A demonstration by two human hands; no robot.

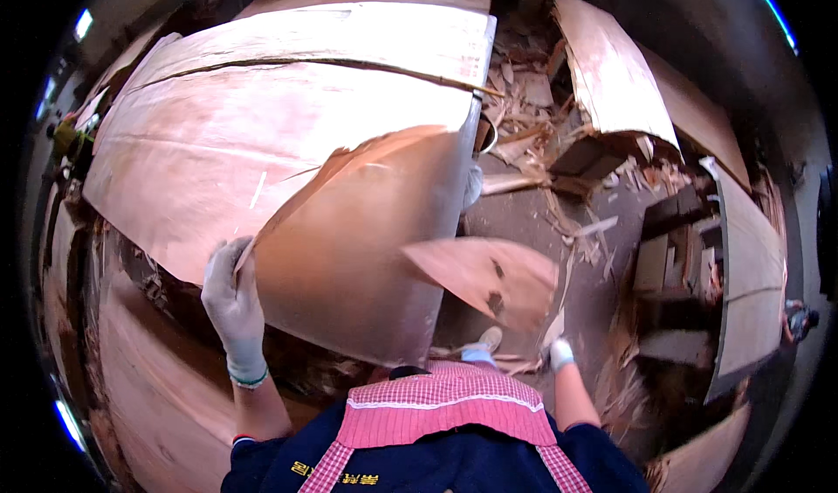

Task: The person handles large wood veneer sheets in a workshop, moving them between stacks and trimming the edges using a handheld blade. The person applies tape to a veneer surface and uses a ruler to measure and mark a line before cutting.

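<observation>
My left hand (230,297), in a white knit glove, pinches the near edge of a thin wood veneer sheet (349,222). That brown sheet is lifted and curls over the stack of pale veneer sheets (288,113). Down by my right side is my right hand (560,353), gloved too, with its fingers too small and blurred to read. Just above it, a pointed veneer offcut (489,279) with dark knot marks appears over the floor. Whether my right hand touches the offcut, I cannot tell.
Another whitish glove shape (472,186) shows at the stack's right edge. Veneer scraps (524,131) litter the floor (598,288) to the right. Curved veneer sheets (615,78) and a board-topped pile (751,270) stand farther right. More veneer (157,380) lies at lower left.
</observation>
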